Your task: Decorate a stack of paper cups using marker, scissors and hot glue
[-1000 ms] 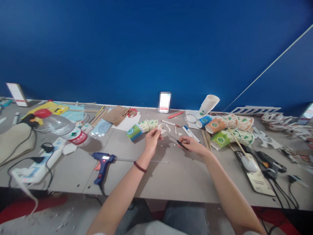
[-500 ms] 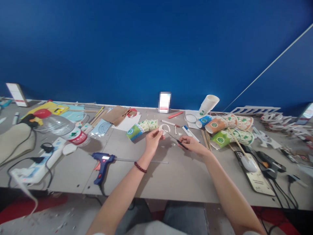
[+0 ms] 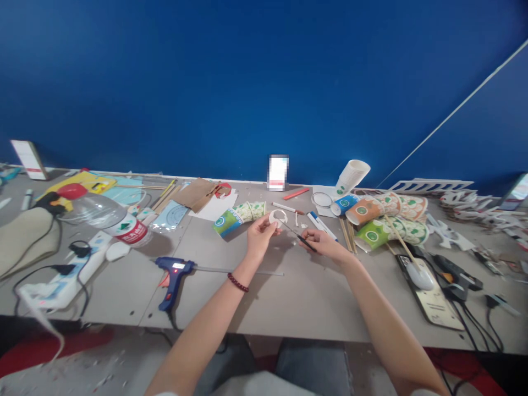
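My left hand [image 3: 260,234] pinches a small white paper piece [image 3: 279,216] with a curved cut edge, held just above the grey table. In my right hand [image 3: 322,243] is a pair of scissors [image 3: 306,241] with a black handle. Their thin blades point up and left and reach the paper. How far the blades are apart is too small to tell. White paper scraps [image 3: 296,219] lie just past my hands. Left of the paper lie green and blue paper cups [image 3: 233,219]. A marker with a reddish cap [image 3: 287,208] is behind it.
A blue glue gun [image 3: 175,275] with a long glue stick lies front left, near a plastic bottle [image 3: 119,223] and a power strip [image 3: 78,275]. Paper cups [image 3: 388,212], wooden sticks [image 3: 349,235] and a black glue gun [image 3: 456,275] are at right. A phone [image 3: 278,173] stands against the blue wall.
The white paper has turned slightly in my left hand, and that hand has shifted a little to the right. My right hand with the scissors stays almost where it was.
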Tool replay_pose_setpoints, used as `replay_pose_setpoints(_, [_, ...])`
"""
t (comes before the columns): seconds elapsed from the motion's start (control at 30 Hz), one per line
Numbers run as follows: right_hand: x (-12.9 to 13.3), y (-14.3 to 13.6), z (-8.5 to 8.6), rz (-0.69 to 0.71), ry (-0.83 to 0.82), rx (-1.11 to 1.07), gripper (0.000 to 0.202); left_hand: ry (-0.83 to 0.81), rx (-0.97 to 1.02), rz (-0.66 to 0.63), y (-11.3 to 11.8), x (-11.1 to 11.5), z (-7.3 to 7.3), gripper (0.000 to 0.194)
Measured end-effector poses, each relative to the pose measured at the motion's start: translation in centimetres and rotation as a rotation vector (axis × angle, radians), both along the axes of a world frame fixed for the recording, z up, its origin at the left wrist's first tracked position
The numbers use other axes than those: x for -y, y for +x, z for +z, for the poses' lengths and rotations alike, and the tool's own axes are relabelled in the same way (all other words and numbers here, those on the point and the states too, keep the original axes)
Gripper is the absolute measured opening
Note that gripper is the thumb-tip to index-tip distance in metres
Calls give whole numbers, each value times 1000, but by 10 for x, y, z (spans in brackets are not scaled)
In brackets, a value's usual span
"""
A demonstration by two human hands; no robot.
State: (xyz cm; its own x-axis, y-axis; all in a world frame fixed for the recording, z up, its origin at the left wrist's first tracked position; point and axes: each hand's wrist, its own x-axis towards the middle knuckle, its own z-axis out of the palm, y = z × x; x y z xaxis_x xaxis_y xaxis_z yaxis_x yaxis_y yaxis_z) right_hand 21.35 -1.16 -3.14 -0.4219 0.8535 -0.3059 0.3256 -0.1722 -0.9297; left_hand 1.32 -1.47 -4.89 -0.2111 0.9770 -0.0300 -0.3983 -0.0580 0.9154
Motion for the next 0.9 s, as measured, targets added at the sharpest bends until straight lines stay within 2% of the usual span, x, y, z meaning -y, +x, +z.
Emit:
replay_pose_setpoints(0.17, [0,-1,1,3,3,0,44,-9,5,-7,0,0,2,51])
replay_pose_setpoints(0.9, [-1,0,0,9,-13,21,43,21,-9,47,0,1,3,43])
